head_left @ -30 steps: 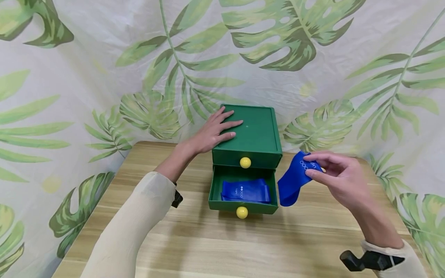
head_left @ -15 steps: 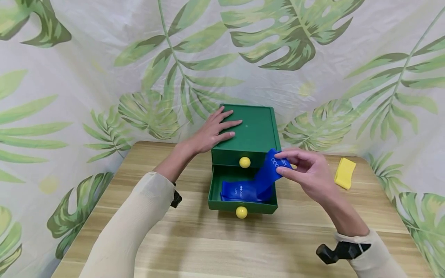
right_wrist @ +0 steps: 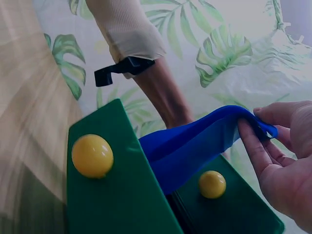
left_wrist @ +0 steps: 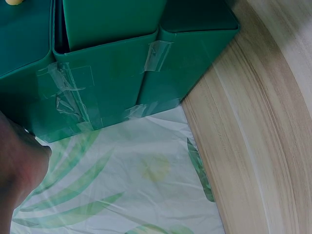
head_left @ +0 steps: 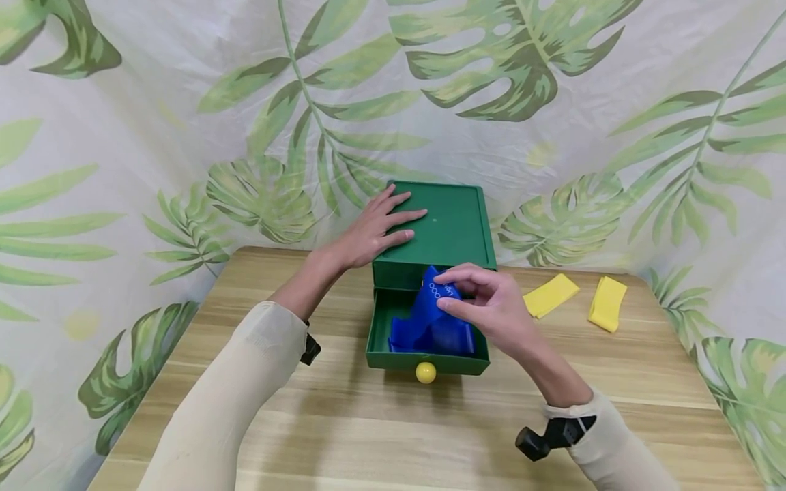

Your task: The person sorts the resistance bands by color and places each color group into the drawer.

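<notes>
Over pulled-out lower drawer (head_left: 393, 360), right hand (head_left: 496, 310) pinching blue strip (head_left: 424, 308) between thumb and fingers, strip hanging down into drawer; further blue material (head_left: 457, 339) lying beneath. At 11 o'clock from drawer, left hand (head_left: 373, 235) laid flat on green cabinet (head_left: 457, 228), fingers spread, gripping nothing. Yellow knob (head_left: 426, 372) at drawer's 6 o'clock. Toward 3 o'clock from drawer, nearer yellow strip (head_left: 551, 295) and farther yellow strip (head_left: 608, 303) lying apart on wooden counter (head_left: 344, 423). Leaf-print cloth (head_left: 454, 150) behind cabinet, at 12 o'clock.
</notes>
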A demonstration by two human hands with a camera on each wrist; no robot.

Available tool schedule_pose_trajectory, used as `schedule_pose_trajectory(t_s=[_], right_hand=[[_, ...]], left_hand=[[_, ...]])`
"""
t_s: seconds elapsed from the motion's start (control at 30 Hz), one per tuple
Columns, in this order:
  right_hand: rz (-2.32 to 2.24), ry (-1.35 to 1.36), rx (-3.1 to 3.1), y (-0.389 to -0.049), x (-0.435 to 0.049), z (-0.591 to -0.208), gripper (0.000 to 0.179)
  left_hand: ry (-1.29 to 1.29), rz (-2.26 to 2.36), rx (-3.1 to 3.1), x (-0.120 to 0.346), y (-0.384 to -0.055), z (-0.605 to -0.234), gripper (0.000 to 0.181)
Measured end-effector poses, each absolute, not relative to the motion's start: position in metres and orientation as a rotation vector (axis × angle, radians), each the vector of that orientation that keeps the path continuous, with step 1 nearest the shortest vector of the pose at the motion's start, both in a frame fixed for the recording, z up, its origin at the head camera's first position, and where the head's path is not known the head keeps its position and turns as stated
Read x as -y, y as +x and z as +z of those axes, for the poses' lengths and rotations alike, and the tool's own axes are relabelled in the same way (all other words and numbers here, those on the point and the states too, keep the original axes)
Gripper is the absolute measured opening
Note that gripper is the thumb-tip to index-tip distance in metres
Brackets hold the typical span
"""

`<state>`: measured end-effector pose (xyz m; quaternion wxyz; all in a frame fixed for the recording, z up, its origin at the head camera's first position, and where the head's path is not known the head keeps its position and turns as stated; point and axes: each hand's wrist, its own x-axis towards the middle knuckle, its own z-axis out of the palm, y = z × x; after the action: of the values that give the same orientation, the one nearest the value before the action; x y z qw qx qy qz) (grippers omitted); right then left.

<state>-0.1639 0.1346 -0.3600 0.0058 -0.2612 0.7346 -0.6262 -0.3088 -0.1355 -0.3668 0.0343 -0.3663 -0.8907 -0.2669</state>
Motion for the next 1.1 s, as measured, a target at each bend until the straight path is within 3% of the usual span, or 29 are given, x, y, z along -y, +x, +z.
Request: schedule_pose_trajectory(t_s=[0.5,1.1], right_hand=[[-1.995,-0.823,-2.148,-0.162,-0.094,-0.384,0.024],[-1.795,-0.778,-2.319,-0.162,-0.114,-0.410,0.024]], left_hand=[[-1.120,-0.830,2.724,0.135,-0.309,-0.369,0.053],[-1.115,-0.852,2.723,0.136,-0.309,-0.368,0.053]])
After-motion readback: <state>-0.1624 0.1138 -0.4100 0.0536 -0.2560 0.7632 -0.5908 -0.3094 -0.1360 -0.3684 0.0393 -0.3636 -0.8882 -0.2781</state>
